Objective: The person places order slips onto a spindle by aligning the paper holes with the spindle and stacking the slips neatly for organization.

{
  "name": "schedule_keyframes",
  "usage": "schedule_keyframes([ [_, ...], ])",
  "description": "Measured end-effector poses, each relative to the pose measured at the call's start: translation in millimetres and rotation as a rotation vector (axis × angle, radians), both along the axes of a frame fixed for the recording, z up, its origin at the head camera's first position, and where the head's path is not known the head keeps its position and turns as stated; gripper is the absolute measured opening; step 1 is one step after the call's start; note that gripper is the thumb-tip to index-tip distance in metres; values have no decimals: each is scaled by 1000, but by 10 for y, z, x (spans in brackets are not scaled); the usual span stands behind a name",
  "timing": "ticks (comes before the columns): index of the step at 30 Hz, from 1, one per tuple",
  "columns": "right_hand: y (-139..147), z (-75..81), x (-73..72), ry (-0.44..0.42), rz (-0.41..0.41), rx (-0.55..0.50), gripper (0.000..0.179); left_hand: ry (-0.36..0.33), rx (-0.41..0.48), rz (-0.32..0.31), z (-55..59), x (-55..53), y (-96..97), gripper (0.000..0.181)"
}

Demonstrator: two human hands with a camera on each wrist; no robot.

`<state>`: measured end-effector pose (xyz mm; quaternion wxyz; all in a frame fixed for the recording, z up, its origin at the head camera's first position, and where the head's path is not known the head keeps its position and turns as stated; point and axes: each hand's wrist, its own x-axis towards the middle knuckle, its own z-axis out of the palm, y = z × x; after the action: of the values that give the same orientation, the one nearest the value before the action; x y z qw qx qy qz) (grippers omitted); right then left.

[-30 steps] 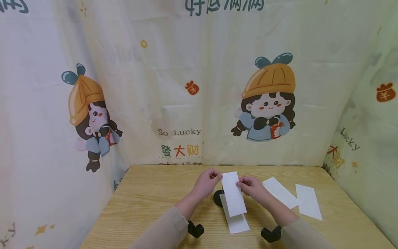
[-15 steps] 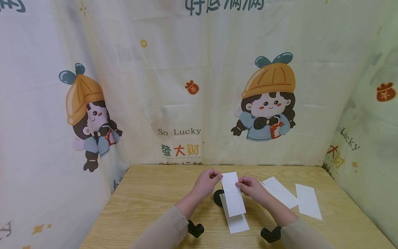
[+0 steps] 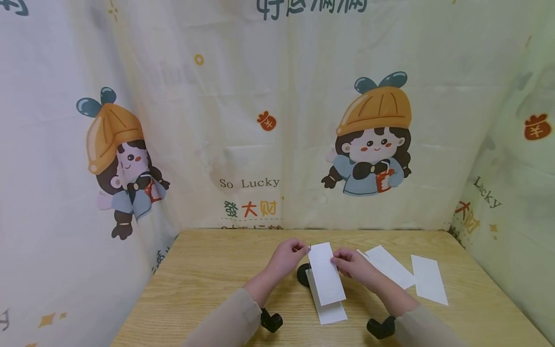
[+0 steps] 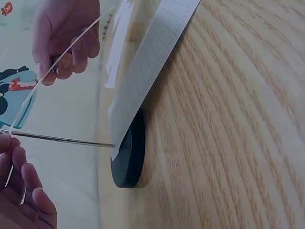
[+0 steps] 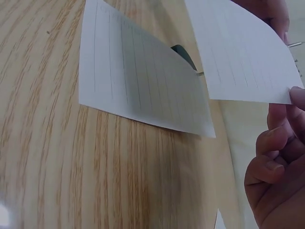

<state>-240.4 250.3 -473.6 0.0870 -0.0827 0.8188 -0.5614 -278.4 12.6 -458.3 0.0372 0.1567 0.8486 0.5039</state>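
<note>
A bill spike stands on the table, its black round base (image 3: 303,275) behind the papers and its thin metal rod (image 4: 66,139) upright. One lined paper slip (image 5: 138,71) is on the rod low down by the base, slanting towards the table's front. My left hand (image 3: 286,258) pinches the top left corner of a second slip (image 3: 327,274) at the rod's upper end. The rod shows past this slip and appears to pass through its corner. My right hand (image 3: 353,265) pinches the same slip by its right edge.
White paper slips lie at the right of the wooden table (image 3: 208,270), one slanted (image 3: 390,267) and one at the far right (image 3: 429,279). A printed cloth (image 3: 243,144) hangs behind the table's back edge.
Both hands have come down slightly with the slip. The rod's tip now shows above the slip's top left corner. The slips on the table stay put.
</note>
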Motion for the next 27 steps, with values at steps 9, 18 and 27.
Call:
schedule_keyframes([
  [9,27,-48,13,-50,-9,24,22,8,-27,-3,-75,-9,-1,13],
  [18,62,-102,16,-58,25,63,23,-6,-33,-18,-178,-14,-5,11],
  [27,75,-145,18,-52,81,67,22,13,-50,-23,-216,-23,0,11],
])
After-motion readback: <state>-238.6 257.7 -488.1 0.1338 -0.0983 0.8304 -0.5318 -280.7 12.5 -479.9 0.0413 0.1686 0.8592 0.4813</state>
